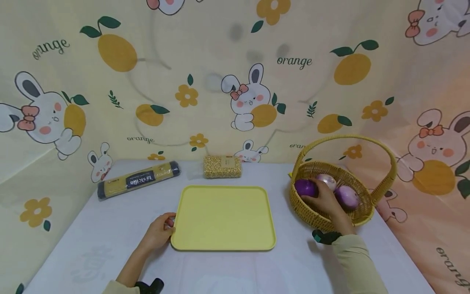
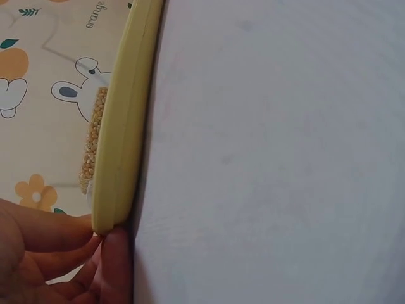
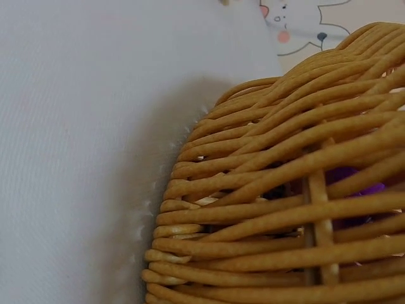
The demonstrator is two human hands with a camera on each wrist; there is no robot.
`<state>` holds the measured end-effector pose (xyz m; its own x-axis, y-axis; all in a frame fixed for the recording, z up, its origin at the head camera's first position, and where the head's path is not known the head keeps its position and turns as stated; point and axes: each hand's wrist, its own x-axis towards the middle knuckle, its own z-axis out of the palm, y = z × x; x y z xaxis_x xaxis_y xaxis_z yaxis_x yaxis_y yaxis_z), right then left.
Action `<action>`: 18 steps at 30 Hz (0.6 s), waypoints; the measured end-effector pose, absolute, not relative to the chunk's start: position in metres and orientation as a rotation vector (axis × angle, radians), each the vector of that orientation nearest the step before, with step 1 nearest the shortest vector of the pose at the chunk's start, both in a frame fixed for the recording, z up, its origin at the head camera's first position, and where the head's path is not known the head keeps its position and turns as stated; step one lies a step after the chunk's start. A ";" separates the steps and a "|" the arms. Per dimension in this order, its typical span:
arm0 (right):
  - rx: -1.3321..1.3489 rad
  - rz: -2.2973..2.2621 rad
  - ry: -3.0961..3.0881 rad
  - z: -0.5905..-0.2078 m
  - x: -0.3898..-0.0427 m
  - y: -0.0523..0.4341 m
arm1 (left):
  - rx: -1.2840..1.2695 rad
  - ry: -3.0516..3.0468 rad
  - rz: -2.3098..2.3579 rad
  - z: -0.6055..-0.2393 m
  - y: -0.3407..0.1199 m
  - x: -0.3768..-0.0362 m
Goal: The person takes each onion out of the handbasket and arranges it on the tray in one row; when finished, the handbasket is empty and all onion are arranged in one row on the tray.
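Observation:
A yellow tray (image 1: 223,218) lies flat in the middle of the white table. My left hand (image 1: 169,222) holds its left edge near the front corner. In the left wrist view the thumb (image 2: 117,266) and fingers (image 2: 44,234) close on the tray's rim (image 2: 117,164). A wicker basket (image 1: 361,212) with a tall handle stands at the right and holds three onions. My right hand (image 1: 320,195) reaches into it, fingers curled over the dark purple onion (image 1: 304,188). Two paler onions (image 1: 348,197) lie beside it. The right wrist view shows only the basket wall (image 3: 285,209) with purple behind the weave.
A long dark-ended noodle pack (image 1: 138,179) lies at the back left. A block-shaped pack of grain (image 1: 222,166) sits behind the tray. A printed cloth backdrop rises behind the table (image 1: 92,245) and on both sides.

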<state>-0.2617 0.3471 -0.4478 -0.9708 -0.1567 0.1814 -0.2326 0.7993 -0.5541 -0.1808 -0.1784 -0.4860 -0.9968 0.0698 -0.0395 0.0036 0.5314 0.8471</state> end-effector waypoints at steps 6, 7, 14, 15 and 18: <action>0.284 0.929 -2.810 -0.438 -0.257 0.345 | 0.045 2.655 1.511 -0.484 -0.179 -0.182; 0.285 0.932 -2.794 -0.437 -0.257 0.345 | 0.043 2.649 1.516 -0.483 -0.179 -0.182; 0.267 1.032 -2.705 -0.428 -0.253 0.344 | 0.020 2.641 1.507 -0.484 -0.179 -0.180; 0.269 1.042 -2.694 -0.425 -0.252 0.343 | 0.023 2.644 1.508 -0.484 -0.179 -0.180; 0.274 1.065 -2.674 -0.418 -0.247 0.340 | 0.033 2.652 1.496 -0.486 -0.179 -0.179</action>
